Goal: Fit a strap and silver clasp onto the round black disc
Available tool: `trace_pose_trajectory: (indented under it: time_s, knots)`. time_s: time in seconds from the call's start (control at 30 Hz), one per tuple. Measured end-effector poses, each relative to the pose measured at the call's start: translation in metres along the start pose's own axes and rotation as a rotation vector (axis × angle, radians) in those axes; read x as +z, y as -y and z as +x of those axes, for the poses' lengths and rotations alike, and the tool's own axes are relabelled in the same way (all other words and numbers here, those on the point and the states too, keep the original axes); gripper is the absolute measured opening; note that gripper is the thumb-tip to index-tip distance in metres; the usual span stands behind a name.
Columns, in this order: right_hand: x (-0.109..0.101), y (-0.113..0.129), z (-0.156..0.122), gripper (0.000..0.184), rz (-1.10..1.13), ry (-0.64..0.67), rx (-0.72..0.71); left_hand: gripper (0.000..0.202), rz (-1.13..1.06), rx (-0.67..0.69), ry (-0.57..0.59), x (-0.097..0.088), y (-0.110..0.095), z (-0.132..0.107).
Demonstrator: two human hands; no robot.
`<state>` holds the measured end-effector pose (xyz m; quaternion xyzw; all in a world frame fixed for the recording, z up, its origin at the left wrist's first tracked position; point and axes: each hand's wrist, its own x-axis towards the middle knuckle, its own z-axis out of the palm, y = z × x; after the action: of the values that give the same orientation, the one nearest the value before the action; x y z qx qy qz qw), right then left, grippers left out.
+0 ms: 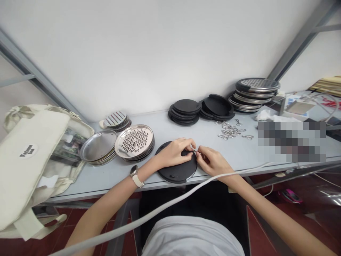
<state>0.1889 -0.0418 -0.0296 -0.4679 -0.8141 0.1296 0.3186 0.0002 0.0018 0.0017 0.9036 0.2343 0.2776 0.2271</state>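
A round black plastic lid (176, 171) lies flat near the front edge of the grey table (239, 153). My left hand (176, 152) rests on top of the lid, its fingers curled and pinching at the lid's right rim. My right hand (213, 161) sits just right of the lid, fingers closed on a small metal clip (199, 154) held against that rim. A watch is on my left wrist.
Stacks of metal plates (99, 145) and perforated grater discs (135, 141) stand at the left, black lids (186, 108) and more discs (255, 89) at the back. Loose metal clips (231, 131) lie in the middle right. A cloth bag (29, 156) sits far left. A white cable (165, 208) crosses in front.
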Motion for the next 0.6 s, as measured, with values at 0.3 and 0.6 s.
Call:
trace_pose_trajectory:
  time_s: [0.3,0.6]
  knots:
    - [0.001,-0.002,0.002,0.022,-0.031,0.030,-0.008,0.019,0.049,0.011,-0.001,0.002,0.001,-0.001]
    - [0.004,-0.013,0.004,0.028,-0.136,0.107,-0.039,0.015,0.156,-0.005,0.008,0.000,-0.003,0.000]
